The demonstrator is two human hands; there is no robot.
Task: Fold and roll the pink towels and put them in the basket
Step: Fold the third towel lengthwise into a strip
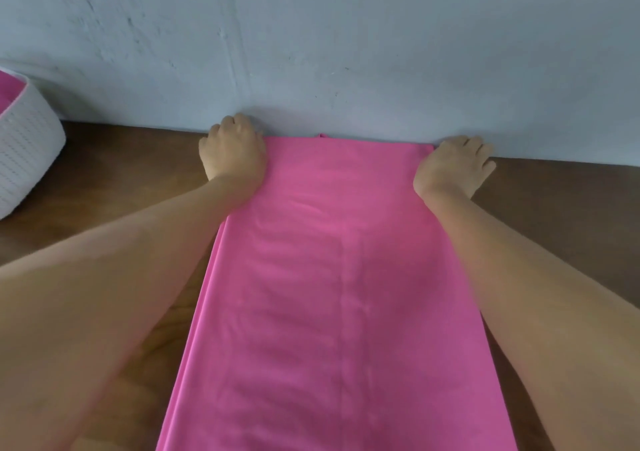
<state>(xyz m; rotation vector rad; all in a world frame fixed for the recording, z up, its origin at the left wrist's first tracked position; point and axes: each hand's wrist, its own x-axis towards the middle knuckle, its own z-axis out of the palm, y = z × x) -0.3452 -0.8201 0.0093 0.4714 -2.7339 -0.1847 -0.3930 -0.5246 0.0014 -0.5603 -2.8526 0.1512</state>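
Basket: white woven, at left edge of frame, upper left. Partly cut off; pink cloth shows inside at its rim. Sits on table, well apart from my hands.
Table: brown wood, runs across frame under everything.
Left hand: upper centre-left, back of hand up, fingers curled down & clamped on towel's far left corner, right by the wall. Fingertips hidden.
Pink towel: centre of frame, long folded strip lying flat on table from bottom edge up to the wall. A crease runs lengthwise down its middle; layered edges show along left side.
Right hand: upper centre-right, fingers curled, gripping towel's far right corner, thumb side against the cloth.
Wall: blue-grey, rough, fills top of frame. Towel's far edge meets it.
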